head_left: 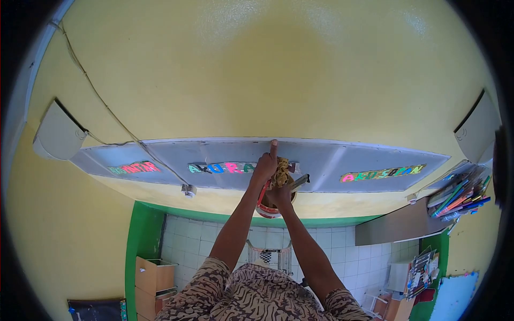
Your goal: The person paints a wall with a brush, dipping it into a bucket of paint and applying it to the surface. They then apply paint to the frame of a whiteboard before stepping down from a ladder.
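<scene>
My left hand [265,165] reaches up to the wall, its index finger stretched out onto the white top edge of a grey board [321,160]; its other fingers look bent. Just below and to its right, my right hand [280,196] is closed around a crumpled yellow-brown cloth [281,174]. A flat metal-like tool [300,182] sticks out to the right beside this hand; its grip is hidden. A small bucket [267,209] with a red and white side hangs or is held under my right hand, partly covered by it.
Colourful letters [383,173] run along the board. A cable [96,91] crosses the yellow wall at left. Below are a metal ladder top [269,255] and a tiled floor [206,235]. At right, a cabinet [393,223] stands near many markers [460,200]; wooden furniture [154,275] is lower left.
</scene>
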Tool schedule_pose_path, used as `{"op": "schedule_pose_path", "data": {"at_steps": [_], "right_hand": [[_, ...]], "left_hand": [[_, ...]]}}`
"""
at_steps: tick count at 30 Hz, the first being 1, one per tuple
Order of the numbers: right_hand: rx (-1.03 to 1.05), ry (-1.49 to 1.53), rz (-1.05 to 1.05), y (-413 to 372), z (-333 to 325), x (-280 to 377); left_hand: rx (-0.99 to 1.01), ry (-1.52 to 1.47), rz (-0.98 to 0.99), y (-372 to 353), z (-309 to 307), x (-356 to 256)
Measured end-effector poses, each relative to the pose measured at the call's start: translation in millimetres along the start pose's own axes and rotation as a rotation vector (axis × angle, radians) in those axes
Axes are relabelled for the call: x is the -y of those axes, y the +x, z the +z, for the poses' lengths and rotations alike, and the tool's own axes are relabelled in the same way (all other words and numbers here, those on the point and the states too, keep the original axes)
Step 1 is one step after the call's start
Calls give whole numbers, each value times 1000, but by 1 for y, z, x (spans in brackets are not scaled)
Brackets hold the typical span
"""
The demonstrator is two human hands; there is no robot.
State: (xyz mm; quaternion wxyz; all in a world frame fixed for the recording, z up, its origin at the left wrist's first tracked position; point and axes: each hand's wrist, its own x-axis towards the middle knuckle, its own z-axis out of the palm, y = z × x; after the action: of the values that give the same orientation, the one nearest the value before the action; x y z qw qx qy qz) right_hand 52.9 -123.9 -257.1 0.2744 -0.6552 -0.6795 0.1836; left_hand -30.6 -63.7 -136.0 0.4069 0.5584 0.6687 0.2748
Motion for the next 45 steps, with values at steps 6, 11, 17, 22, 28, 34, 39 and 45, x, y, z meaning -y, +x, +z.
{"op": "schedule_pose_path", "data": {"at_steps": [6,11,17,22,28,34,39,45], "right_hand": [[-274,269,-186,7,36,-13],[58,177,-37,11,35,-10],[-77,504,-90,10,-7,-16],[19,575,326,-8,-74,-28],[-130,1151,491,-41,-117,-29],[-217,1315,532,-71,-102,-41],[-307,1415,582,-87,-91,-40],[-391,1417,520,-105,-85,-27]], "left_hand": [[-24,-26,-9,-3,3,-3],[-24,-8,46,-5,2,-2],[40,79,100,-3,-1,-1],[1,31,8,3,3,5],[-22,-25,-20,-3,2,-2],[-27,-7,18,1,4,2],[-30,-28,-5,1,4,1],[-29,-54,-18,6,9,6]]}}
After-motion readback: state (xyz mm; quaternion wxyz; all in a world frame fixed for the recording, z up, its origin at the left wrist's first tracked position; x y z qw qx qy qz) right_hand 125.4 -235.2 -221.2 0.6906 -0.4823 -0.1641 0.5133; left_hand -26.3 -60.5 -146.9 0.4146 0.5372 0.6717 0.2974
